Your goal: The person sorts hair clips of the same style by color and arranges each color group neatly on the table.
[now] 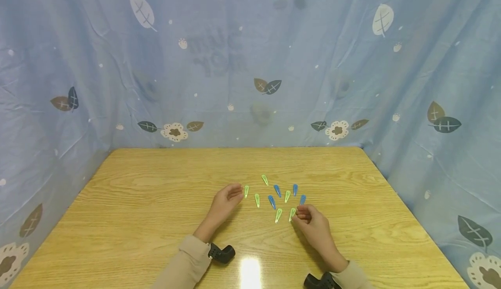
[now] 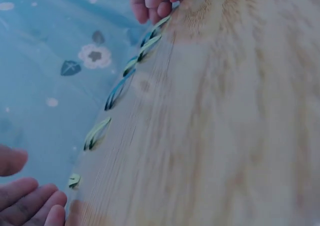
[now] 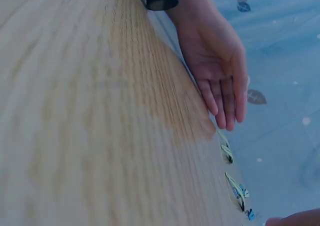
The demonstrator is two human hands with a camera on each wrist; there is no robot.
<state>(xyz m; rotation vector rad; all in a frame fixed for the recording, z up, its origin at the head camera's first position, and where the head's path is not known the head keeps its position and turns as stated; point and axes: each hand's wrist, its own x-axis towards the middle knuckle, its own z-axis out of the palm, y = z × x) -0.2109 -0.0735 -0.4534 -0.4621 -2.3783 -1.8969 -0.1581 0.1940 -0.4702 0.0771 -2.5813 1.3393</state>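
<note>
Several green snap hair clips (image 1: 278,215) and several blue snap hair clips (image 1: 272,201) lie spread out on the wooden table (image 1: 156,184). My left hand (image 1: 226,202) is at the left of the group, its relaxed fingers just beside the leftmost green clip (image 1: 246,191), holding nothing. On the other side, my right hand (image 1: 315,228) has loosely bent fingers close to the nearest right green clip (image 1: 292,214); whether they touch it is hard to tell. A blue clip (image 1: 303,199) lies just beyond those fingers. In the right wrist view only a bit of the right hand (image 3: 300,218) shows.
A blue curtain (image 1: 219,63) with leaf and flower prints hangs behind the table and along both sides. Black wrist devices (image 1: 222,253) sit at both cuffs. A bright light reflection (image 1: 250,271) falls on the table's near part.
</note>
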